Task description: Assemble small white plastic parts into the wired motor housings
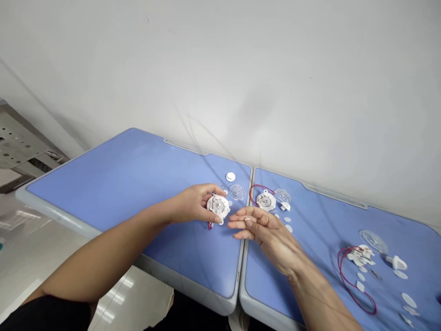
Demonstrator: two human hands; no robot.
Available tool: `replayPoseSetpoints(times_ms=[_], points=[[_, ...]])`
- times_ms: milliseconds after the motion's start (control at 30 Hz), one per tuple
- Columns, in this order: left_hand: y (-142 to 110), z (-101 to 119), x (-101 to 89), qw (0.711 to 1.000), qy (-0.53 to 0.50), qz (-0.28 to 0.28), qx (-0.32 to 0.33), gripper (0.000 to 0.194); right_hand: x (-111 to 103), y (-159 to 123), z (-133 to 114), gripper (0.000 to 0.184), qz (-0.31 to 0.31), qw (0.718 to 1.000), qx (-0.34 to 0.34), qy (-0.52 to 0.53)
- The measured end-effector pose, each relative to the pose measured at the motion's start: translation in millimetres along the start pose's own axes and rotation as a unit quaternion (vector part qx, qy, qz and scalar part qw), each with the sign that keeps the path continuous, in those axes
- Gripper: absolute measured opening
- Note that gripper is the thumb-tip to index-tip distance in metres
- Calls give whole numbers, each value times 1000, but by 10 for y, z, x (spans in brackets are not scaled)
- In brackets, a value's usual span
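Note:
My left hand (198, 203) holds a round white plastic housing (218, 206) by its edge, thumb below and fingers above. A ringed grey disc sits at the housing's centre, and a bit of red cord (210, 225) hangs under it. Just to the right, my right hand (259, 227) has its thumb pressed to its fingers; whatever they pinch is too small to make out. Behind the hands lie a white round cap (230, 176) and a clear plastic disc (237, 191). A similar white housing (266, 201) with red cord rests beyond my right hand.
Two blue-topped tables (138, 170) meet at a seam along the wall (220, 82). On the right table are another clear disc (282, 195), a white part cluster (361, 255), a looped red cord (341, 271), a white knob-like piece (397, 263) and several small pale discs.

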State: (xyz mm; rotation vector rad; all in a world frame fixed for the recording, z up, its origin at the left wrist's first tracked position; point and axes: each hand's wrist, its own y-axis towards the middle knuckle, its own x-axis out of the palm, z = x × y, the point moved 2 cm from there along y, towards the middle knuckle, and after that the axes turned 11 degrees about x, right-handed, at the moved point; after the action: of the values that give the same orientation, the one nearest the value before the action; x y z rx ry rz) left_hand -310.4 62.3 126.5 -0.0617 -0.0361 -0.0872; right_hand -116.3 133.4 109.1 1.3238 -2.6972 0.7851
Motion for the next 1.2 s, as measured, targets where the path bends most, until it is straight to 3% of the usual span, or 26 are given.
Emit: replayPoseSetpoints(times_ms=[300,633,800,1033,1100,1200], points=[[1,28,16,1000,-7,7,-7,59,-44,-17,-18,29,30,999,-5,-41],[4,-26,31,1000,-26,7,-2,60,38,-55,-74,29,171,972,-104,-126],[0,-45,40,999,-48,3,-3,61,179,-126,-129,6,211,921,-215,-248],[18,-105,54,992,-119,-28,-8,63,273,-196,-236,15,236,821,-361,-373],[21,-118,63,990,-139,-34,-13,65,282,-190,-255,17,233,810,-369,-391],[22,-128,72,989,-148,-27,-16,63,277,-161,-269,15,228,826,-348,-381]])
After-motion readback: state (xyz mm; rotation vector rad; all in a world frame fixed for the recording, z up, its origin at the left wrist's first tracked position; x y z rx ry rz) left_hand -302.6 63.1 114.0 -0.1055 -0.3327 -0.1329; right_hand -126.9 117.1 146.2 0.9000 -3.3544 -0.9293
